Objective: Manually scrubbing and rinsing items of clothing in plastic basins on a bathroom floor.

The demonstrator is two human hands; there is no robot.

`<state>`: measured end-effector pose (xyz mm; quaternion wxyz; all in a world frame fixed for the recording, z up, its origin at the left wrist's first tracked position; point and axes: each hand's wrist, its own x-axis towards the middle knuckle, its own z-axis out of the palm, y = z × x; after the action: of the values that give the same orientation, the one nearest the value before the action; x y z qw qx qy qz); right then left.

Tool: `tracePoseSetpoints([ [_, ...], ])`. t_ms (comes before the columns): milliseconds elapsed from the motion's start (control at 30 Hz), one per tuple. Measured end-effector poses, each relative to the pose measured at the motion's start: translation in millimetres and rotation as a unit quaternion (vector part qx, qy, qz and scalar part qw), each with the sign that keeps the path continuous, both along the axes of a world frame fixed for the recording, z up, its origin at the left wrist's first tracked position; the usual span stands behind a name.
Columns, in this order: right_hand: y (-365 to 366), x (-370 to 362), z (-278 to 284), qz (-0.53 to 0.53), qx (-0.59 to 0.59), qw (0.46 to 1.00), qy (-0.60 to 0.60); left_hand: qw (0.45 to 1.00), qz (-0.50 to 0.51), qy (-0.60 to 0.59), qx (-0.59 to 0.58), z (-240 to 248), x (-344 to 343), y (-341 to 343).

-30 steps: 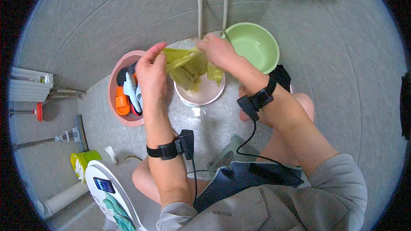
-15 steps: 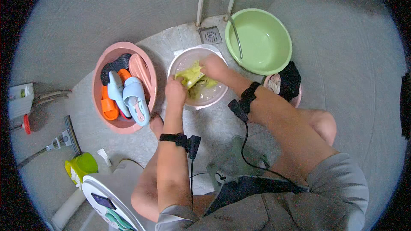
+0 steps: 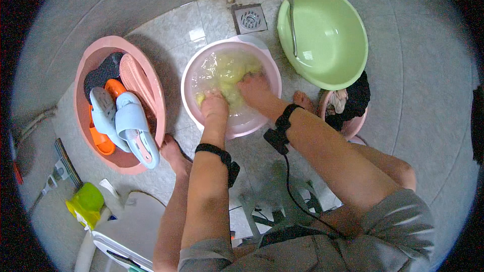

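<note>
both bare forearms [image 3: 207, 186] reach forward and down, the left hand [image 3: 215, 105] near the right hand [image 3: 254, 89], fingers [image 3: 249, 77] partly hidden.

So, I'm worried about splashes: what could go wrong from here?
With the left hand and right hand in the round basin beside yellow-green cloth, water could slosh over its rim. Splashes might also wet the black strap on the left forearm. If the tiled floor gets wet, the bare left foot may slip.

Yellow-green cloth [image 3: 229, 73], pale pink basin [image 3: 185, 90], light green tub [image 3: 327, 40], light-blue slippers [image 3: 132, 119]
</note>
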<state>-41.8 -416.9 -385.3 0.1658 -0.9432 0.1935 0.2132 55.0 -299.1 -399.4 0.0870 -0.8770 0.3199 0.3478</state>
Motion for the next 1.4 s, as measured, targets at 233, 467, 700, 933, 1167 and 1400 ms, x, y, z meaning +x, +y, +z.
tracePoseSetpoints([
  [233,-18,4,23,-0.138,0.061,0.987,-0.047,0.992,0.075,0.009,-0.104,52,-9,1],
  [467,-26,-7,143,-0.204,0.099,0.922,-0.314,0.964,0.043,-0.081,-0.249,195,-8,10],
  [700,-23,-4,326,-0.168,0.174,0.891,-0.384,0.915,-0.013,-0.166,-0.367,402,-31,13],
  [933,-1,-9,480,-0.063,0.172,0.846,-0.501,0.856,0.003,-0.148,-0.496,525,-34,33],
  [1167,-9,-2,497,0.007,0.139,0.851,-0.506,0.846,0.024,-0.129,-0.517,548,-28,36],
  [1400,-35,24,333,-0.014,0.128,0.946,-0.298,0.938,0.028,-0.118,-0.325,384,9,9],
])
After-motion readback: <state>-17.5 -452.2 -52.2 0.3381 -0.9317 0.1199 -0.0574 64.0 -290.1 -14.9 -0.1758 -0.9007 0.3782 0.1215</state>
